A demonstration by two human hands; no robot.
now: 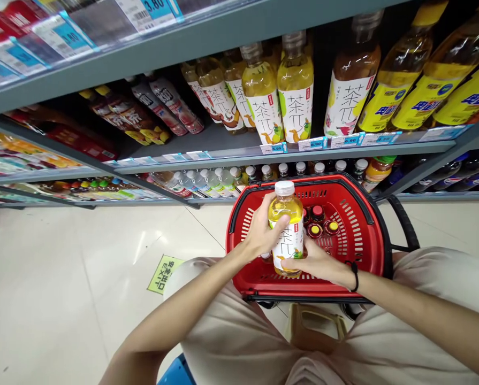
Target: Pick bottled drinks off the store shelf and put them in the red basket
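Both of my hands hold one bottle of yellow tea (281, 240), white-capped with a white label, nearly upright above a red shopping basket (367, 267). My left hand (261, 227) wraps the bottle's upper left side, thumb across the front. Lower down on the right, my right hand (321, 262) grips it, its thumb over the bottom of the label. Inside the basket, several dark bottles with red caps (317, 213) and yellow caps (333, 227) stand behind the held bottle. Part of the basket's contents is hidden by my hands.
Ahead, a shelf (227, 152) carries matching tea bottles (296, 101) and yellow-labelled bottles (395, 80). Below it are white-capped bottles (223, 182). The basket's black handle (403, 224) sticks out to the right. A green exit sign (164, 274) lies on the floor at left.
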